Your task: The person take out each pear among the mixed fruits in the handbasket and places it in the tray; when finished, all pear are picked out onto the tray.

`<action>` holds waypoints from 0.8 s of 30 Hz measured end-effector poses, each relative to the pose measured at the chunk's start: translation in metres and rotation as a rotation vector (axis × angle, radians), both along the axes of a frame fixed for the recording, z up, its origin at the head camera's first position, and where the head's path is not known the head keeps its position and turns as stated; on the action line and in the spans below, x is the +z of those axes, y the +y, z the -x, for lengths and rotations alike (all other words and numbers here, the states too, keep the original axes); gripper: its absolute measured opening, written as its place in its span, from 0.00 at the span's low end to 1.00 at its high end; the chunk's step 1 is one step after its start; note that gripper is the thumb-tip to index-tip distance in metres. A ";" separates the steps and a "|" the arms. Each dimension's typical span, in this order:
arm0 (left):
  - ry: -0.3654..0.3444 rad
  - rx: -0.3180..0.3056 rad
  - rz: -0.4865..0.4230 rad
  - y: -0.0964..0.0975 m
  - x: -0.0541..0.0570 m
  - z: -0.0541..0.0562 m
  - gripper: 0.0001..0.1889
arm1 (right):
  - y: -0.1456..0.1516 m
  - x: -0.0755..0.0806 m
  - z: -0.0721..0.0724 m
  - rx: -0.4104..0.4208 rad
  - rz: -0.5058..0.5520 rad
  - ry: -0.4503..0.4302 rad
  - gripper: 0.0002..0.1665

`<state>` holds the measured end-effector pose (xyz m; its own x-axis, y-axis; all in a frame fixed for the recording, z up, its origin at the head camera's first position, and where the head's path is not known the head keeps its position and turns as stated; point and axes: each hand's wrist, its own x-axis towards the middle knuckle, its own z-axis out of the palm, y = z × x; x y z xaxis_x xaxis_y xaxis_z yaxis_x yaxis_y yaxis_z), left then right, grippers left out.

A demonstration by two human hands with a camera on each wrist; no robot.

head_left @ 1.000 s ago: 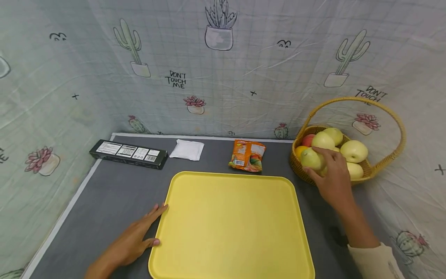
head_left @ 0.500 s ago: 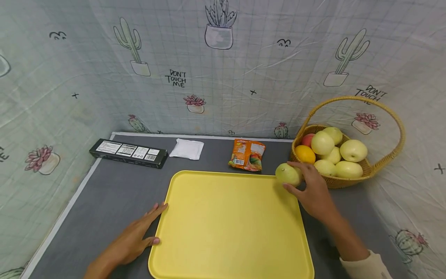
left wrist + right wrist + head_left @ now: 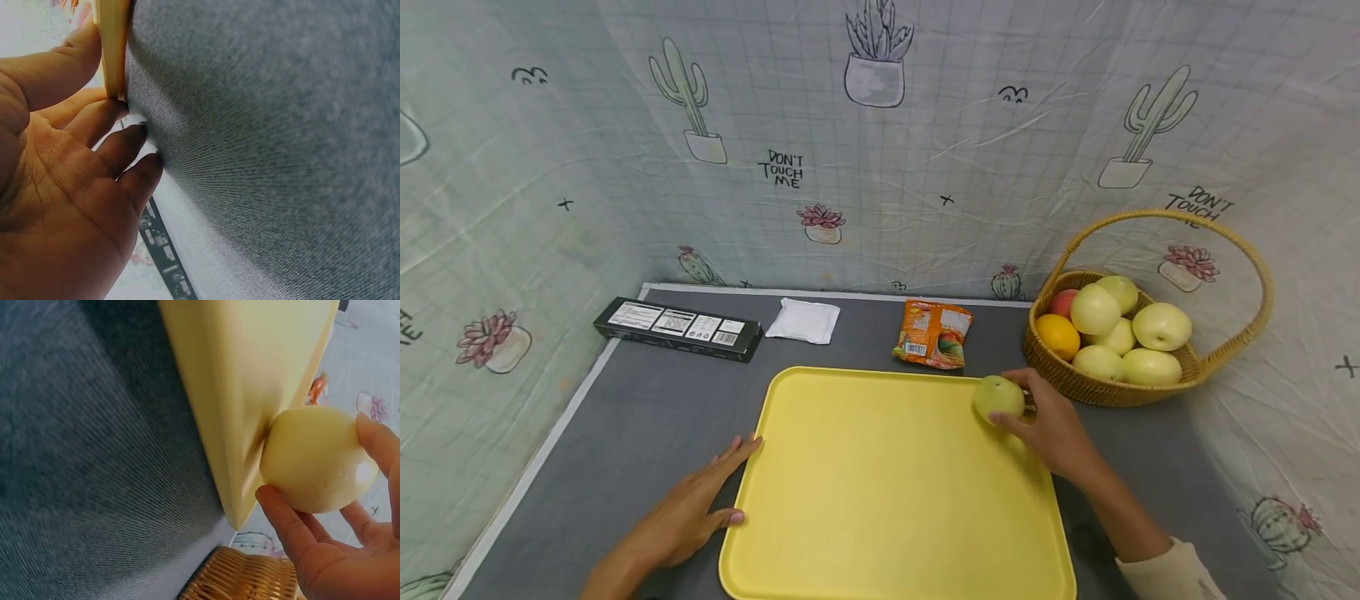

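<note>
At the far right corner of the yellow tray (image 3: 880, 483), my right hand (image 3: 1048, 425) grips a pale green apple (image 3: 998, 399) between thumb and fingers. The right wrist view shows this apple (image 3: 315, 459) right at the tray's surface, with fingertips around its side. My left hand (image 3: 688, 504) rests with extended fingers against the tray's left edge. In the left wrist view, the left hand's thumb and fingertips touch the tray's side (image 3: 112, 50), and the other fingers reach down to the grey tabletop.
A wicker basket (image 3: 1078, 385) with a tall handle stands at the back right, holding several green apples, an orange (image 3: 1057, 337) and a red fruit (image 3: 1063, 302). Along the back lie an orange snack packet (image 3: 933, 335), a white packet (image 3: 803, 322) and a long black box (image 3: 677, 328).
My right hand has lifted the apple out of the basket and carried it left and nearer, down to the tray's far right corner. The left hand has stayed at the tray edge.
</note>
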<state>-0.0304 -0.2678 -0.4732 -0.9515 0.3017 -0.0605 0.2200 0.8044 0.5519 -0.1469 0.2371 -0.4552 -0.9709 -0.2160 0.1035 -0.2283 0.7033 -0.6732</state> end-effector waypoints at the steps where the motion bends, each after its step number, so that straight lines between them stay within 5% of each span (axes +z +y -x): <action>1: -0.002 -0.006 -0.004 0.000 0.000 0.000 0.52 | 0.000 -0.001 0.000 0.002 0.006 -0.006 0.37; 6: -0.068 -0.003 -0.022 0.001 0.003 0.003 0.53 | 0.002 -0.003 0.000 -0.006 -0.002 -0.015 0.37; 15: -0.055 0.007 -0.007 -0.001 0.001 0.003 0.52 | 0.007 0.002 -0.004 0.005 -0.021 -0.023 0.40; 24: -0.065 0.002 -0.011 0.000 0.003 0.003 0.53 | 0.018 0.024 0.006 -0.016 -0.035 0.156 0.40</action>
